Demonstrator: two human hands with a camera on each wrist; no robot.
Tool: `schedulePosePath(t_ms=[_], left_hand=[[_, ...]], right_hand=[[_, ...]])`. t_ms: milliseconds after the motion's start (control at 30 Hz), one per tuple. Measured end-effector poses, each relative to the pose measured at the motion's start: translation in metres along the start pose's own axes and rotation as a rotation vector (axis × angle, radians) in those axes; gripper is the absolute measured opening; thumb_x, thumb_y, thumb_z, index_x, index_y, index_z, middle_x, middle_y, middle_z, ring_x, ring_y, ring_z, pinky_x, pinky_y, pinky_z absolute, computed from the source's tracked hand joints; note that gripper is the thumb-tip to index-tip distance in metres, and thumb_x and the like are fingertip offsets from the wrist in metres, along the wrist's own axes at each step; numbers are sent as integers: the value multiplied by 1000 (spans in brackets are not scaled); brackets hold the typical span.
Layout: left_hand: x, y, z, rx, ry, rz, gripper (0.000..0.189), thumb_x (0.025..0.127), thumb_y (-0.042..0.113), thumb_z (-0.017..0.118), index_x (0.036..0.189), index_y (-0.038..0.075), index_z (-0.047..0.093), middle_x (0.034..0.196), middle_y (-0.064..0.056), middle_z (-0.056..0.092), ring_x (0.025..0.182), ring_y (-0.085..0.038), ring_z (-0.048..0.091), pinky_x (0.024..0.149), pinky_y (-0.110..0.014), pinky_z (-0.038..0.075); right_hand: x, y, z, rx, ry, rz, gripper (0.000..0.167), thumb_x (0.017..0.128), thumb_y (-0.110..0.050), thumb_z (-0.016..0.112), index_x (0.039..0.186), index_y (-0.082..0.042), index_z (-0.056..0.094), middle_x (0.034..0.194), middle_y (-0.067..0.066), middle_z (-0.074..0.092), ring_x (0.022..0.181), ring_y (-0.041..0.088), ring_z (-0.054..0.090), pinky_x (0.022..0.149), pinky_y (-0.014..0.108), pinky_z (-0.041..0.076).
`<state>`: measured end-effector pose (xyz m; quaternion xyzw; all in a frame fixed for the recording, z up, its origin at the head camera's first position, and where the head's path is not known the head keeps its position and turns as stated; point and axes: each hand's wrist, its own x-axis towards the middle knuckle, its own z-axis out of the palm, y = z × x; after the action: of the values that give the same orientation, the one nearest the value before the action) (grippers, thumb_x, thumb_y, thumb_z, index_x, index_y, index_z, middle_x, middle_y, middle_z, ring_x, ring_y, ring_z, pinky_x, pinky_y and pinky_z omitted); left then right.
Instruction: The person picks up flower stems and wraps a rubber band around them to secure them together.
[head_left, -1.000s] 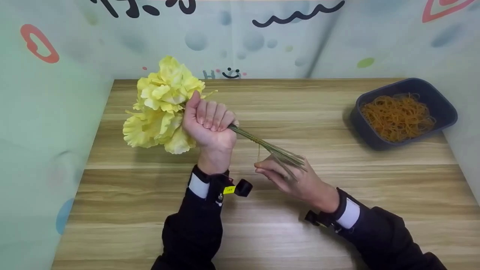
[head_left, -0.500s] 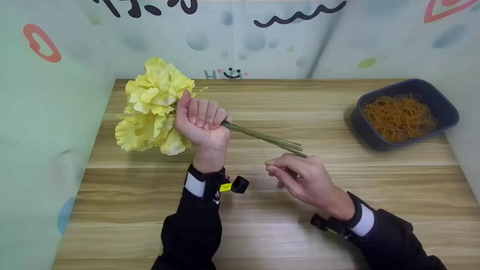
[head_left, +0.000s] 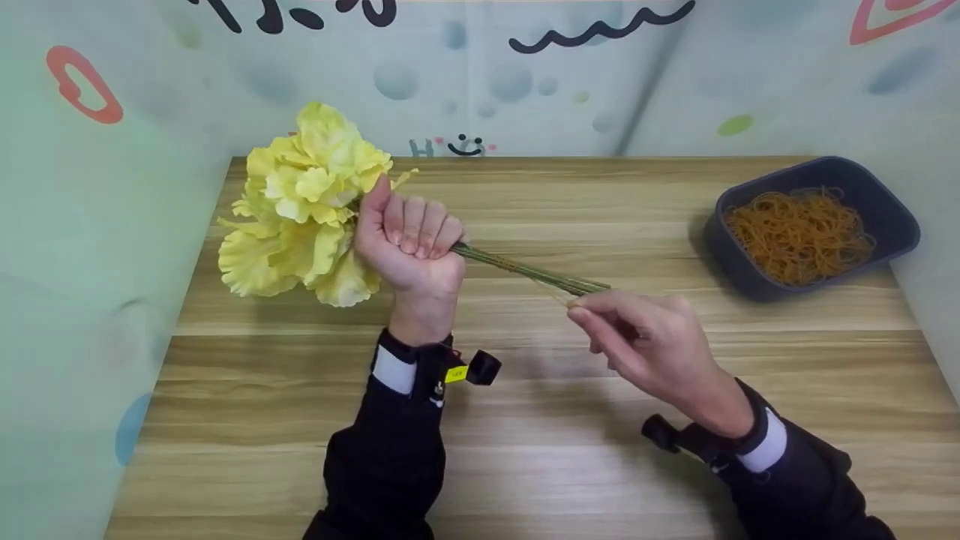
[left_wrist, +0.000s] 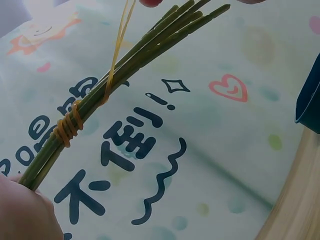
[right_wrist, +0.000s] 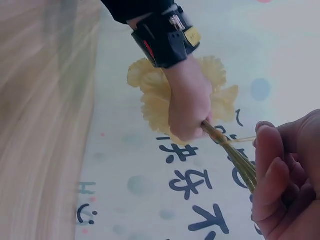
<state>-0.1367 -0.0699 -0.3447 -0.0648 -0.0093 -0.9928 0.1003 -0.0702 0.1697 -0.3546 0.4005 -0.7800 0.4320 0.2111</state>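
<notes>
My left hand (head_left: 412, 240) grips a bunch of yellow artificial flowers (head_left: 307, 217) by the green stems (head_left: 547, 276), blooms to the left and stem ends to the right. A rubber band (left_wrist: 69, 125) circles the stems several times just beyond the left fist. One loop of it stretches away from the stems, clear in the left wrist view. Thumb and index finger of my right hand (head_left: 652, 337) pinch that loop near the stem ends. In the right wrist view the stretched band (right_wrist: 242, 139) runs from the stems to the right fingertips.
A dark plastic bin (head_left: 739, 274) holding many loose rubber bands (head_left: 799, 236) stands at the table's back right. The wooden table (head_left: 525, 465) meets printed panels (head_left: 525, 112) at the back and sides.
My right hand has moved right and swung up toward the stem ends, drawing the band loop along the stems. The left hand and flowers have shifted slightly left.
</notes>
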Motion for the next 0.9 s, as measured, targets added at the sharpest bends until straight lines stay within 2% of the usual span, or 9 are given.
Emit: schedulePosePath(t_ms=[267,333,467,600,733,900], left_hand=[[-2,-2,4,11,-11,-22,69,113,26,22,47,19,39,38,8,33,41,-5,11,39,-18,8],[-3,-2,4,4,-13,-26,70,113,26,22,46,18,39,38,8,32,41,-5,11,39,-19,8],[-4,-1,5,-14,-28,-38,70,113,26,21,46,18,39,40,9,25,40,-5,10,39,-18,7],[-4,-1,6,-29,-34,-43,69,112,26,21,46,17,39,40,8,25,41,-5,10,40,-18,7],[-4,0,6,-36,-26,-41,69,113,27,22,46,17,39,38,7,33,41,-5,10,40,-19,7],[-4,1,7,-39,-35,-34,69,112,27,22,46,18,40,38,7,32,41,-5,10,39,-19,7]], right_hand=[[5,2,-20,-33,45,62,33,107,-32,66,92,-4,77,58,-2,66,42,5,55,40,12,43],[5,3,-25,-35,42,88,27,105,-26,70,93,-4,77,57,-4,65,42,3,55,41,12,43],[5,2,-33,-57,26,136,2,96,-5,77,93,-5,77,56,-7,64,44,-2,55,43,13,44],[6,2,-40,-88,15,162,15,88,7,79,94,-7,77,57,-8,63,46,-3,55,44,12,43],[6,3,-45,-118,6,160,17,87,7,80,94,-7,77,57,-9,63,47,-4,55,45,12,43],[7,5,-48,-150,-1,146,16,86,6,81,94,-7,78,57,-8,63,47,-4,54,45,12,43]])
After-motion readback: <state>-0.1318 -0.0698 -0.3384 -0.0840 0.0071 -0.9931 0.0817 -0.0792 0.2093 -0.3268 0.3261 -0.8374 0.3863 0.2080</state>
